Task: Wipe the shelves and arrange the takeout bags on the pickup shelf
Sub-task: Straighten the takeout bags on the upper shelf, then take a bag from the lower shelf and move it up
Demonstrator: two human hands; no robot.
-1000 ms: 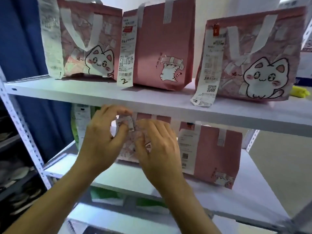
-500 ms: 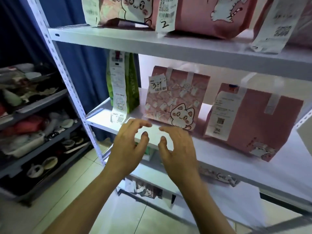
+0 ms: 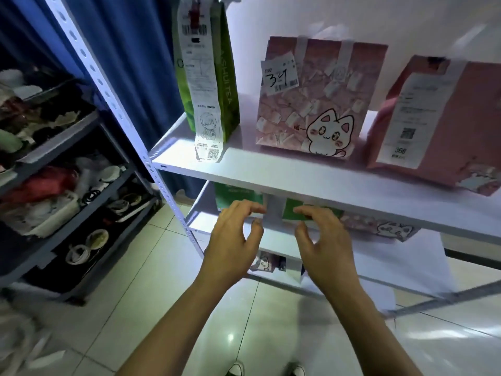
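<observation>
On the white middle shelf (image 3: pixel 271 173) stand three takeout bags: a green tea bag (image 3: pixel 226 85) with a long receipt, a pink cat bag (image 3: pixel 311 104) tagged 34, and a plain pink bag (image 3: pixel 458 131) with a receipt. On the shelf below, partly hidden by the board, stand two green bags (image 3: pixel 235 198) and another pink cat bag (image 3: pixel 379 226). My left hand (image 3: pixel 230 240) and my right hand (image 3: pixel 325 242) hover side by side in front of that lower shelf, fingers spread and loosely bent, holding nothing.
A dark metal rack (image 3: pixel 67 185) full of clutter stands to the left, beside a blue curtain (image 3: pixel 130 50). The white upright post (image 3: pixel 122 115) with holes runs diagonally. A small bag (image 3: pixel 267 261) sits on the bottom shelf. Below is tiled floor (image 3: pixel 162 308).
The view dropped from the top shelf to the lower shelves. My hands let go of the tag on the pink cat bag and moved down, now empty in front of the lower shelf.
</observation>
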